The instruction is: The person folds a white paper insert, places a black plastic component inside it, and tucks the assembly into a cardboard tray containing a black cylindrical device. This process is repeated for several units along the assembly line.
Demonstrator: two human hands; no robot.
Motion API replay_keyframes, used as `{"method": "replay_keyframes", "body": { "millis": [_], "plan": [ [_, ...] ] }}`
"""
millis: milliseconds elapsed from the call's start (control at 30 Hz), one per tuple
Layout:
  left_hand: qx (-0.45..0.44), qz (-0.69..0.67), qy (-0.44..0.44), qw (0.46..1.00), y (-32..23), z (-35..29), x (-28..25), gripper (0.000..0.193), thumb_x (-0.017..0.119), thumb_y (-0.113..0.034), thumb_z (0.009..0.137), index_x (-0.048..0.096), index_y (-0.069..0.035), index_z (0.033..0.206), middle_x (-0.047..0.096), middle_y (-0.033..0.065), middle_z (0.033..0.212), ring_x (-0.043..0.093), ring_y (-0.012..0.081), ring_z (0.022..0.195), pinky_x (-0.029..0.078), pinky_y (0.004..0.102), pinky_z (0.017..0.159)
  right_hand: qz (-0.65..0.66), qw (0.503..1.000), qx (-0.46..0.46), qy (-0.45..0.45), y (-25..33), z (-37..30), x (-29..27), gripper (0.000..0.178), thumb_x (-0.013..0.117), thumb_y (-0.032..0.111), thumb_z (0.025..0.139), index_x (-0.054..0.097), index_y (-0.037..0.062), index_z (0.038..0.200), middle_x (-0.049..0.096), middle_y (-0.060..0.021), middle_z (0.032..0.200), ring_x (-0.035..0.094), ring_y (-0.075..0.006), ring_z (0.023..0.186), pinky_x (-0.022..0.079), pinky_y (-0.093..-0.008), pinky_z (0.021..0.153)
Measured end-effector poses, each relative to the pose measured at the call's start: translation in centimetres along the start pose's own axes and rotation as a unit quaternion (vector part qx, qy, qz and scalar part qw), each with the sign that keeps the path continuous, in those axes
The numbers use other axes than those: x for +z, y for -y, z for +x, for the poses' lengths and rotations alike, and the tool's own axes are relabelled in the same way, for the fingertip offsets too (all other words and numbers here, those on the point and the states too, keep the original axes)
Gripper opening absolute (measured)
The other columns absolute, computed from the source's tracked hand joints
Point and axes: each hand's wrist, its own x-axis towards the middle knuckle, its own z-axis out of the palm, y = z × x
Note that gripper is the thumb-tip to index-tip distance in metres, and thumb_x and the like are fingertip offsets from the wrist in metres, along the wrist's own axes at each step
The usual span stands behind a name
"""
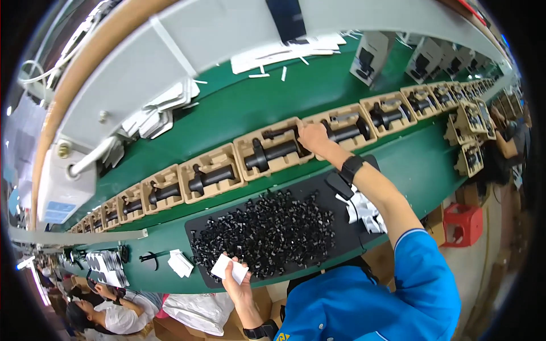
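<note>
My left hand (pixel 239 287) is closed around a small stack of white cards (pixel 227 269), held over the near edge of a large heap of small black parts (pixel 264 233). My right hand (pixel 314 138) reaches to the right end of a brown moulded tray (pixel 244 149). Its fingers are bent down at the tray's rim; what they grip, if anything, is hidden. Inside that tray lies a black tubular device (pixel 270 156) with a slim black piece (pixel 278 133) behind it. Another tray (pixel 371 135) with a similar device sits just right of my hand.
A row of similar trays (pixel 211 196) runs along the green table (pixel 227 102). The heap lies on a black mat (pixel 333 224); white slips (pixel 364 213) lie at its right. Stacked trays (pixel 471 128) and a red stool (pixel 462 224) stand right. A co-worker (pixel 122 312) sits lower left.
</note>
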Motion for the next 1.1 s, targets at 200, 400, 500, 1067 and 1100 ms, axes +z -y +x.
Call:
{"method": "replay_keyframes", "body": {
  "millis": [200, 400, 500, 1067, 1100],
  "plan": [
    [0.003, 0.018, 0.002, 1.000, -1.0, 2.5, -1.9, 0.044, 0.055, -0.017, 0.087, 0.045, -0.012, 0.129, 0.060, 0.0063, 0.095, 0.060, 0.0163, 0.067, 0.048, 0.0246, 0.045, 0.042, 0.988, -0.009, -0.150, 2.3, -5.4, 1.7, 0.052, 0.052, 0.032, 0.087, 0.045, -0.0024, 0.126, 0.055, -0.0135, 0.119, 0.052, -0.0248, 0.108, 0.047, -0.0404, 0.082],
    [0.008, 0.127, 0.182, 0.975, -0.5, 3.5, 3.9, 0.046, 0.055, -0.019, 0.087, 0.044, -0.005, 0.130, 0.062, 0.0117, 0.097, 0.061, 0.0176, 0.069, 0.049, 0.0251, 0.044, 0.037, 0.998, 0.017, -0.058, 2.0, -6.7, 1.5, 0.052, 0.047, 0.034, 0.090, 0.042, 0.0037, 0.132, 0.041, -0.0109, 0.136, 0.041, -0.0284, 0.120, 0.039, -0.0441, 0.094],
    [0.009, 0.257, 0.268, 0.929, 1.4, 3.6, 7.0, 0.043, 0.059, -0.015, 0.085, 0.050, 0.000, 0.125, 0.063, 0.0092, 0.088, 0.061, 0.0134, 0.068, 0.049, 0.0236, 0.044, 0.256, 0.954, -0.153, 0.023, -2.1, -7.6, -1.1, 0.040, 0.049, 0.033, 0.089, 0.059, 0.0042, 0.114, 0.059, -0.0157, 0.112, 0.052, -0.0300, 0.107, 0.040, -0.0426, 0.092],
    [0.363, 0.671, 0.506, 0.403, 20.0, 7.2, 23.5, 0.030, 0.069, -0.011, 0.070, 0.066, -0.015, 0.100, 0.064, 0.0051, 0.099, 0.060, 0.0275, 0.093, 0.049, 0.0357, 0.081, 0.110, 0.972, -0.209, -0.011, -7.9, -16.3, 9.0, 0.029, 0.062, 0.015, 0.068, 0.059, 0.0128, 0.097, 0.054, -0.0031, 0.097, 0.050, -0.0210, 0.102, 0.049, -0.0389, 0.076],
    [0.370, 0.662, 0.510, 0.406, 20.1, 7.3, 23.1, 0.030, 0.070, -0.009, 0.069, 0.067, -0.016, 0.098, 0.063, 0.0037, 0.100, 0.060, 0.0263, 0.095, 0.049, 0.0351, 0.081, 0.112, 0.970, -0.213, -0.034, -7.9, -16.3, 9.0, 0.027, 0.062, 0.016, 0.069, 0.059, 0.0130, 0.096, 0.052, -0.0032, 0.093, 0.049, -0.0204, 0.100, 0.049, -0.0392, 0.075]
  ]
}}
